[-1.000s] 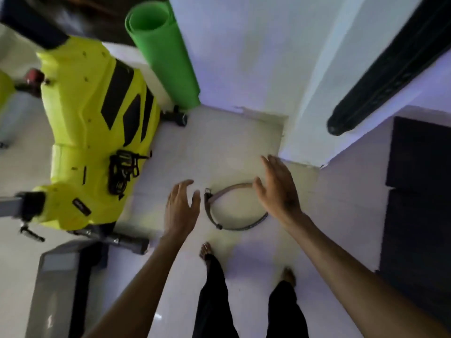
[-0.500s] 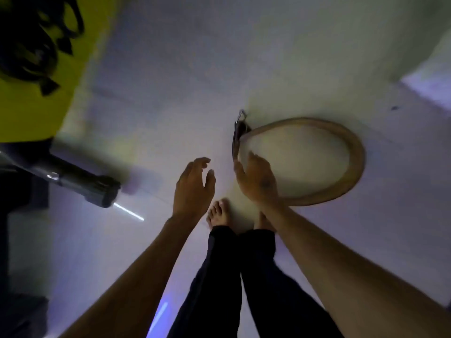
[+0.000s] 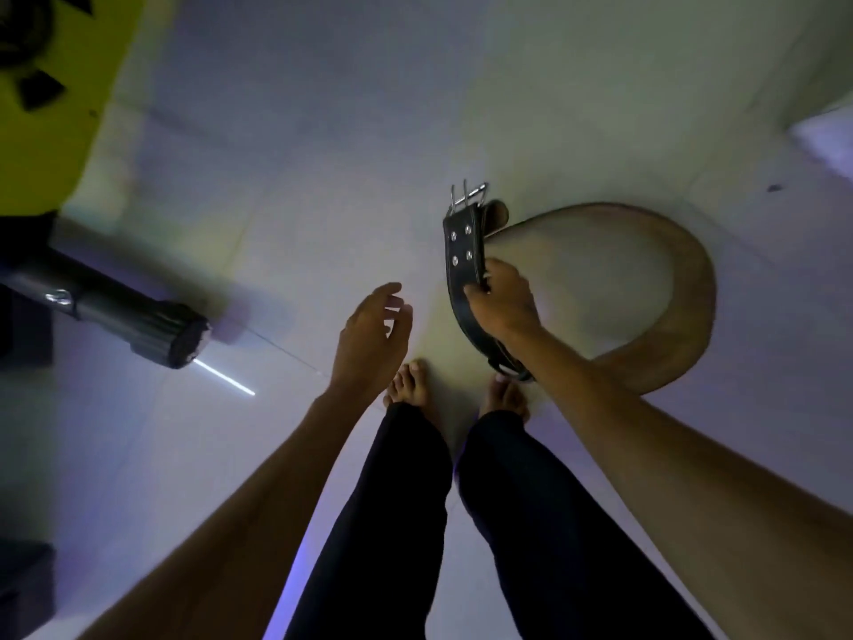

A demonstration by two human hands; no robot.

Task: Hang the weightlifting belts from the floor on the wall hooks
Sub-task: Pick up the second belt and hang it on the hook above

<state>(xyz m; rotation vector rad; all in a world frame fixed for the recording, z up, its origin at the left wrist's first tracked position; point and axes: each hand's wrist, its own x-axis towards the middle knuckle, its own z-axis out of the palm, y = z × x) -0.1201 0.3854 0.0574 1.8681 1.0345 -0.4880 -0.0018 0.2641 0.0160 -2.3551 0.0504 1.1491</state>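
Observation:
A weightlifting belt (image 3: 687, 288) curls in a loop on the pale tiled floor; its inside is tan, its outside black with rivets and a metal buckle at the end. My right hand (image 3: 503, 302) is shut on the black strap just below the rivets, and the buckle end stands up off the floor. My left hand (image 3: 374, 334) hovers to the left of the belt, fingers apart, holding nothing. No wall hooks are in view.
My two bare feet (image 3: 411, 385) stand just below the belt. A grey metal tube with a black end cap (image 3: 120, 307) lies on the floor at left, beside a yellow machine (image 3: 51, 145). A wall base (image 3: 821, 103) shows at upper right.
I have bent down close to the floor. My right hand went from open above the belt to gripping its buckle end and lifting it. My left hand stayed open.

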